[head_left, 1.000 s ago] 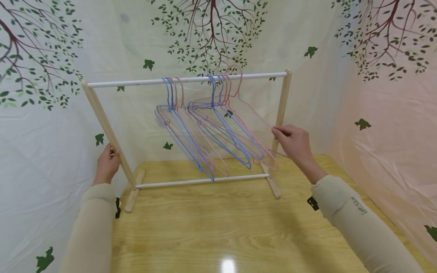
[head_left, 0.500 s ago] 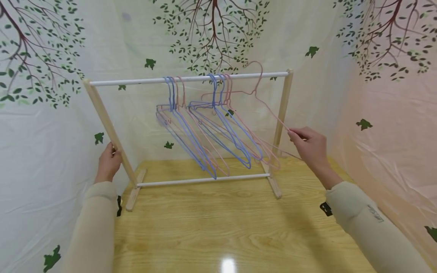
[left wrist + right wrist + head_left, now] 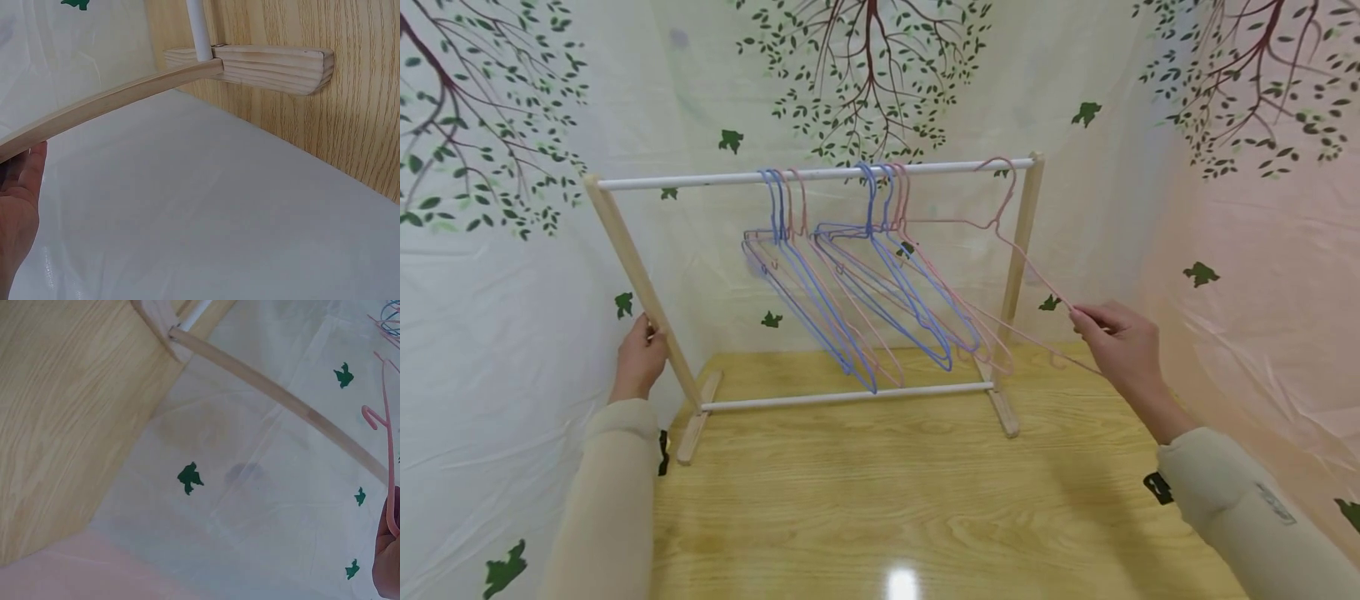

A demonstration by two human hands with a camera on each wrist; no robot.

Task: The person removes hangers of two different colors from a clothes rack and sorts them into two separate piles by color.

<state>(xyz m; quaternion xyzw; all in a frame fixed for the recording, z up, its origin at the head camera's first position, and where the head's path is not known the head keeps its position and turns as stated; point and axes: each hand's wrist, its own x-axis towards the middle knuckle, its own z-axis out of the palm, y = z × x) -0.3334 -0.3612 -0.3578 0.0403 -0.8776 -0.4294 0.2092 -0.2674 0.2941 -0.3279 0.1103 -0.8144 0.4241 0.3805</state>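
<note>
A small wooden rack [image 3: 632, 267] with a white top rail [image 3: 700, 179] stands on the wooden table [image 3: 887, 500]. Several blue and pink wire hangers [image 3: 865, 283] hang from the rail. My right hand [image 3: 1116, 342] pinches the shoulder wire of one pink hanger [image 3: 1022, 258], whose hook sits at the rail's right end near the right post [image 3: 1021, 242]. That hanger's wire [image 3: 389, 469] shows in the right wrist view above my fingers [image 3: 386, 556]. My left hand [image 3: 642, 354] grips the rack's slanted left post [image 3: 106, 103].
A leaf-printed plastic sheet [image 3: 505, 250] hangs close behind and on both sides of the table. The rack's lower white rail [image 3: 842, 397] joins two wooden feet [image 3: 275, 65]. Bare tabletop lies in front of the rack.
My right hand has drawn the pink hanger rightward and a little down, away from the other hangers; its hook has gone from near the group to the rail's right end. The left hand has stayed put.
</note>
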